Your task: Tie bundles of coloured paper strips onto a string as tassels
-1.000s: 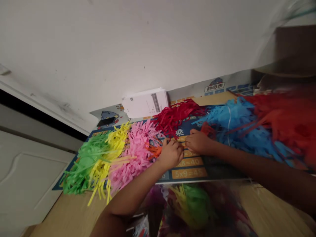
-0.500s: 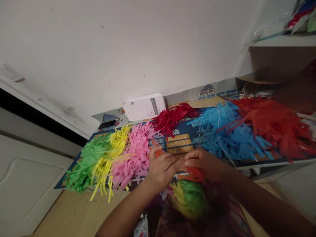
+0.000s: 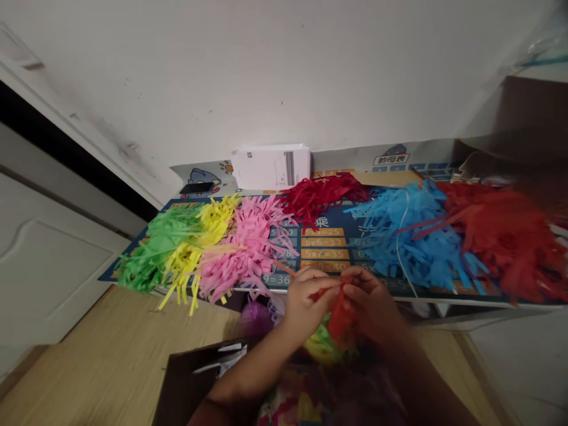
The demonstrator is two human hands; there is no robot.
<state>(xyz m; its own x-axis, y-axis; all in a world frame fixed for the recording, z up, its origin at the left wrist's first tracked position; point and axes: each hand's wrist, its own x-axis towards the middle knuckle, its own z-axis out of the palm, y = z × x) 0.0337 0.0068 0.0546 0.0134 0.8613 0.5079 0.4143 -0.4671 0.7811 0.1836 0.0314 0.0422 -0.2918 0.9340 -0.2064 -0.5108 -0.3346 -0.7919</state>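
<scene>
My left hand (image 3: 306,299) and my right hand (image 3: 370,302) meet just off the near edge of the table mat (image 3: 328,236), fingers curled round a small bunch of orange-red paper strips (image 3: 339,310). Both hands pinch the bunch between them. On the mat lie heaps of cut paper strips: green (image 3: 153,248), yellow (image 3: 199,242), pink (image 3: 248,242), dark red (image 3: 322,195), blue (image 3: 412,236) and red (image 3: 501,236). Below my hands sits a blurred yellow-green bundle (image 3: 322,349).
A white stack of paper or box (image 3: 270,165) leans against the wall behind the heaps. A dark bag or box edge (image 3: 199,378) shows at the bottom. Wooden floor (image 3: 89,367) lies to the left, a white door (image 3: 39,260) at far left.
My hands have drawn back from the mat's middle toward me, off its near edge, and now hold an orange-red bunch of strips. The view has also shifted.
</scene>
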